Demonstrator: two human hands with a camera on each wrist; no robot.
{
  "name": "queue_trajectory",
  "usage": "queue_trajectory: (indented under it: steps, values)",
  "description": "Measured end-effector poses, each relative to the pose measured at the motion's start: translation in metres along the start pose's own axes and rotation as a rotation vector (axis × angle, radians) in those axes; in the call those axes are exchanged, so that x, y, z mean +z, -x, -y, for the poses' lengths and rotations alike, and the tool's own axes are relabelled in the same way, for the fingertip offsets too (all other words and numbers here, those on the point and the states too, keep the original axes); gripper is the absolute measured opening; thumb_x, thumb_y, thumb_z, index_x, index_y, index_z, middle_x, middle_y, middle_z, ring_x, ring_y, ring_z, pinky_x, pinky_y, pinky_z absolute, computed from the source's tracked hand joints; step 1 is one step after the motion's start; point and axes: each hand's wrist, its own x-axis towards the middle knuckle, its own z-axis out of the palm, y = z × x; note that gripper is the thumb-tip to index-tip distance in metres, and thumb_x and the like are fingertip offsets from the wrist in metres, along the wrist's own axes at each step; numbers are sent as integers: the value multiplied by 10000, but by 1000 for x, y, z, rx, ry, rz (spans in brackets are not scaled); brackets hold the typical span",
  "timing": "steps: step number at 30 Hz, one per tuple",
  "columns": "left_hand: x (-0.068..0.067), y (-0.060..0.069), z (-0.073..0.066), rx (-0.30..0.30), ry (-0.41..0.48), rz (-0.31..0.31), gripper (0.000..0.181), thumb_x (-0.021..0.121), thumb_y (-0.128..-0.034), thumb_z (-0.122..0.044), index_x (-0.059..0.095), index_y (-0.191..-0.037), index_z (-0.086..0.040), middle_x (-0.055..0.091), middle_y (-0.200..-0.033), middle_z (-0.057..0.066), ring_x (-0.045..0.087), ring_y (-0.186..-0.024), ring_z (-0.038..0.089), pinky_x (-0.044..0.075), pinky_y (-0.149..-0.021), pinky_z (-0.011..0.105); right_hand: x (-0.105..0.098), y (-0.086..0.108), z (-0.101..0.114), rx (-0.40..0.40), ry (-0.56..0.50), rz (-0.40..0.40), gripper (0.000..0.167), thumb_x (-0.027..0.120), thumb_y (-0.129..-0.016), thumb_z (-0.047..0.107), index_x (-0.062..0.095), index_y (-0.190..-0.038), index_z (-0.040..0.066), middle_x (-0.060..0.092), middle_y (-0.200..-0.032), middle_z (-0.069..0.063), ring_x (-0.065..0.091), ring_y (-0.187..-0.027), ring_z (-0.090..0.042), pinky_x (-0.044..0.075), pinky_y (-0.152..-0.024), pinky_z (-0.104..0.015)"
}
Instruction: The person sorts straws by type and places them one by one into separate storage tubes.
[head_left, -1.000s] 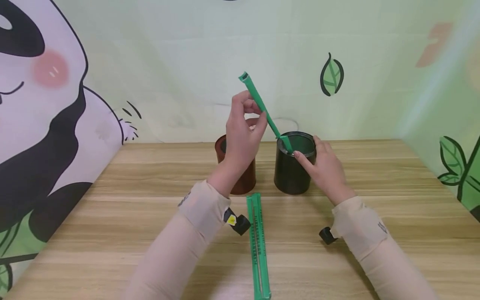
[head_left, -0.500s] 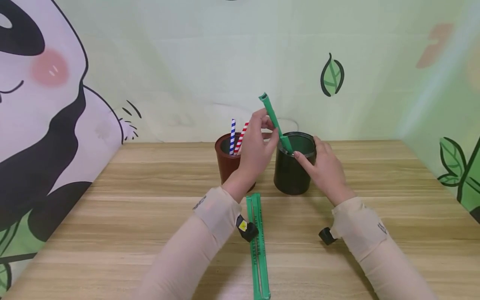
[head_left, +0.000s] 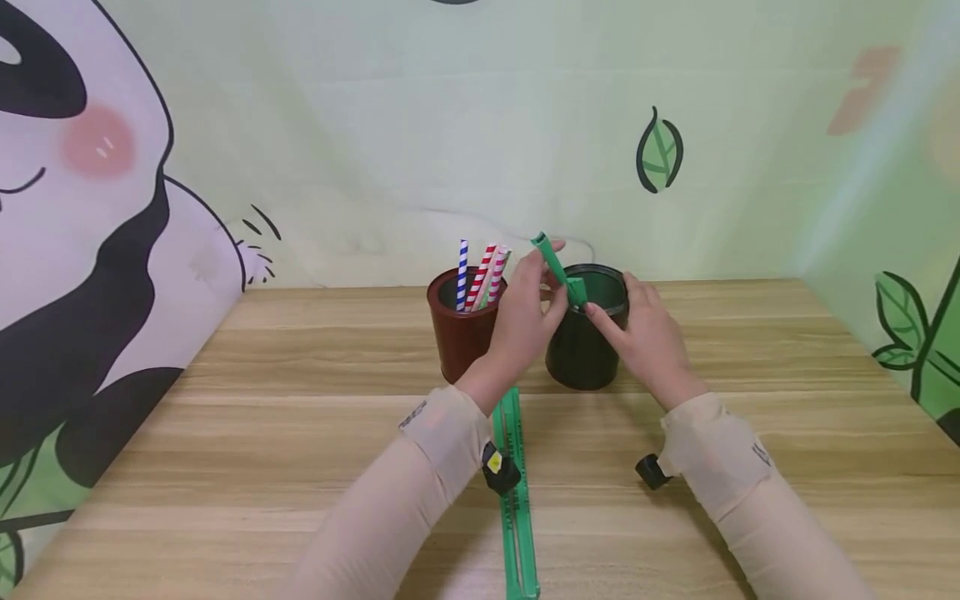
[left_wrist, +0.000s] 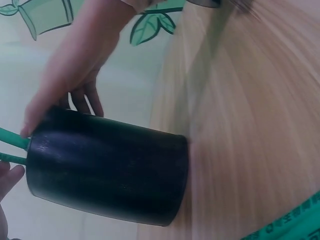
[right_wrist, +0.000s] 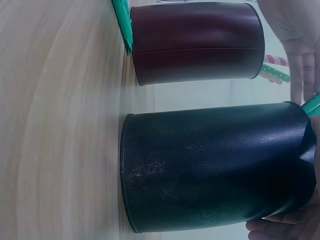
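My left hand [head_left: 523,321] pinches a slim green packet [head_left: 550,257] that slants down into the black cup [head_left: 583,358]. A second green packet [head_left: 576,292] leans at that cup's rim, beside my right thumb. With thumb and fingers, my right hand [head_left: 654,337] grips the black cup at its right side; in the left wrist view this hand [left_wrist: 82,60] lies along the upright cup [left_wrist: 107,165]. Two green packets poke out of its mouth there, the fingertips of my left hand [left_wrist: 6,187] at the lower one.
Left of the black cup stands a brown cup [head_left: 459,342] holding several striped straws [head_left: 480,279]. Long green packets [head_left: 522,517] lie on the wooden table [head_left: 300,433] in front of the cups, partly under my left wrist. A printed wall sheet [head_left: 360,150] rises behind the table.
My left hand has moved down and to the right, lowering the green packet into the black cup. The straws in the brown cup have come into sight. My right hand has kept its grip.
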Motion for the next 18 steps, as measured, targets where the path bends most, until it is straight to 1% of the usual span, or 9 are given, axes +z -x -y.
queue_trajectory:
  steps: [4,9,12,18]
  values:
    - [2,3,2,13,1,27,450,594,-907,-4,451,-1334,-19,559,-1107,169,639,-923,212,547,-842,196,1,-1,0,-6,-4,-12,901,394,-937,625,222,-1482,-71,376,-1436,-293,478,-1239,-450,423,-1014,-584]
    - [-1,5,1,9,-7,34,423,603,-902,-19,479,-1305,-2,573,-1125,162,633,-905,211,540,-854,193,2,-2,-1,-4,-10,-20,878,412,-942,600,231,-1478,-71,384,-1427,-291,485,-1224,-449,423,-1015,-582]
    - [-4,6,-1,10,2,18,430,615,-893,-23,477,-1299,4,578,-1088,154,631,-891,207,543,-845,195,2,-2,0,0,-3,-15,879,410,-941,602,229,-1480,-67,381,-1430,-289,482,-1228,-446,421,-1019,-582]
    - [-18,4,-12,-14,112,-50,446,623,-892,-39,457,-1304,1,593,-995,153,631,-890,221,557,-825,221,1,-1,0,9,-5,-2,884,410,-939,606,214,-1488,-58,371,-1438,-288,463,-1246,-447,403,-1036,-589]
